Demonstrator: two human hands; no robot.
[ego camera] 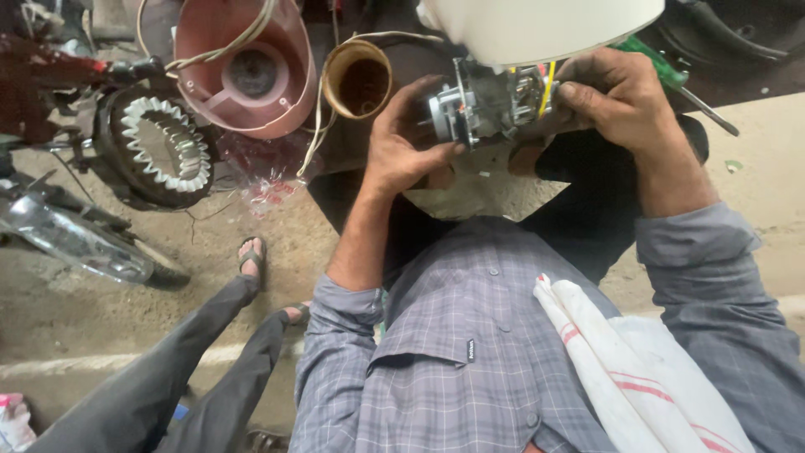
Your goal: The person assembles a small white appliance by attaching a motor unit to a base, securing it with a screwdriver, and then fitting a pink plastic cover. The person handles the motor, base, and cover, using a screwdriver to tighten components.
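**Both hands on a small motor**

While we look down past our grey checked shirt [470,335], our left hand [402,143] comes up from a bent elbow, sleeve rolled to mid-forearm, wrist cocked back. Its fingers curl onto the near end of the small motor [482,105], thumb pressed under the round metal end, so this hand is closed on the motor. Our right hand [616,96] reaches in from the other side, knuckles up, fingers wrapped over the far end, where yellow and red wires show; it too grips the motor. We hold the motor between both hands, just under the rim of a smooth white shell [537,25], above our lap.

The motor is bare metal, blocky, with a dull silver frame. A green-handled screwdriver [679,80] lies just past the right hand. To the left stand a pink plastic bowl-shaped housing [243,67] and a brown tube [359,80], both with pale cords trailing. Farther left sits a black disc with a toothed silver ring [163,147]. A white cloth with red stripes [637,369] hangs on our right shoulder. Another person's sandalled foot [251,256] rests on the sandy ground.
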